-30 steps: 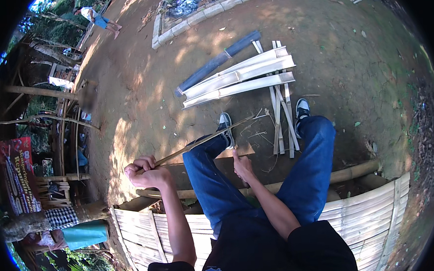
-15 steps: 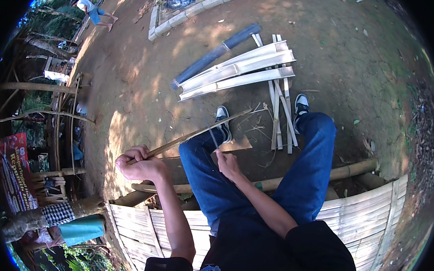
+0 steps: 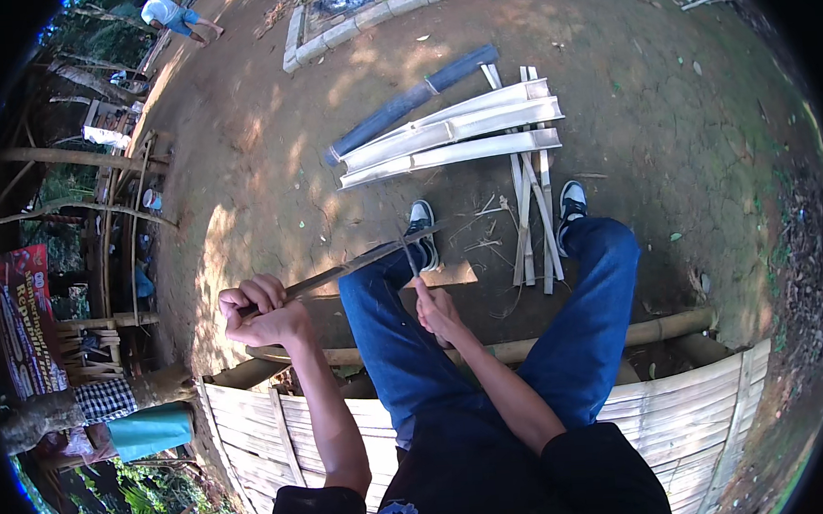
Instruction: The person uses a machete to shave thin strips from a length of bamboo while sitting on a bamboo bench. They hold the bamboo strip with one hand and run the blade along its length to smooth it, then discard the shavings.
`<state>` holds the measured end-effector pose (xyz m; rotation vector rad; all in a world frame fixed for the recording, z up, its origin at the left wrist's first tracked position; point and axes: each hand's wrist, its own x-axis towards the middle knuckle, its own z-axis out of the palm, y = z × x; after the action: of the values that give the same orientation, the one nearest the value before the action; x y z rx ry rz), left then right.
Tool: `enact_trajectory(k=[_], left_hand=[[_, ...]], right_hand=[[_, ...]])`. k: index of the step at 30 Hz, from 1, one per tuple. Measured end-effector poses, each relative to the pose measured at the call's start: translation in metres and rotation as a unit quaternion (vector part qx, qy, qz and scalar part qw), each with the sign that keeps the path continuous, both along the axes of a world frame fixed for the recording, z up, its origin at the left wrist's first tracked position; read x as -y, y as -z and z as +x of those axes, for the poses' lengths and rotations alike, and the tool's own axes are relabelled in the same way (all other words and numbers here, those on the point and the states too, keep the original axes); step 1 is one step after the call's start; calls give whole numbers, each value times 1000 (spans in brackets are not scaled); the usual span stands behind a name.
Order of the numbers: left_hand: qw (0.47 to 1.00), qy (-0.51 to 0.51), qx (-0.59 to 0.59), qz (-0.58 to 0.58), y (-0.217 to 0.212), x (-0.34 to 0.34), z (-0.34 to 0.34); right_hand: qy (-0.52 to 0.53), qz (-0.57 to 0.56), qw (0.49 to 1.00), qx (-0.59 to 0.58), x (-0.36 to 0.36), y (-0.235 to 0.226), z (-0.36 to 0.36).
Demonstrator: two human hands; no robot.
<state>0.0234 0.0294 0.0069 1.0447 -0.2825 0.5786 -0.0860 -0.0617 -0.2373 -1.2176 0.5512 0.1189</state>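
Observation:
My left hand (image 3: 265, 311) is closed around one end of a long thin bamboo strip (image 3: 338, 272), which slants up to the right across my left knee. In my right hand (image 3: 441, 315), between my knees, is a knife (image 3: 411, 257) with its narrow blade pointing away from me. The blade crosses the strip near its far end; whether its edge bites into the bamboo I cannot tell. Beyond my feet lie split bamboo halves (image 3: 461, 127), pale insides up, beside a dark uncut bamboo pole (image 3: 395, 111).
Narrow bamboo slats (image 3: 526, 223) lie between my shoes, near scattered shavings (image 3: 487, 244). I sit on a woven bamboo bench (image 3: 689, 408). Farther off are a brick-edged fire pit (image 3: 362, 25) and a bending person (image 3: 172, 15). A pole structure (image 3: 72, 163) stands at left.
The bamboo strip has turned in my left hand and now shows a darker face. My right hand has shifted slightly right and nearer, with the knife more upright. The distant person bends lower.

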Motion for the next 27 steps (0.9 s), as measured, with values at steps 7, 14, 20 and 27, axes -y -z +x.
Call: enact_trajectory(k=[7,14,20,27], left_hand=[[995,89,43,-24,13,-22,-8],[999,-27,-3,-19,6,-15,-2],[1000,-4,8,-23,12,-27,1],[1000,2,5,-27,7,-25,-2]], right_hand=[[-73,-106,984,125,-15,-73,0],[42,-63,997,13,-23,9,-5],[10,-52,998,20,-19,-3,-4],[-36,-142,949,278,-28,-41,1]])
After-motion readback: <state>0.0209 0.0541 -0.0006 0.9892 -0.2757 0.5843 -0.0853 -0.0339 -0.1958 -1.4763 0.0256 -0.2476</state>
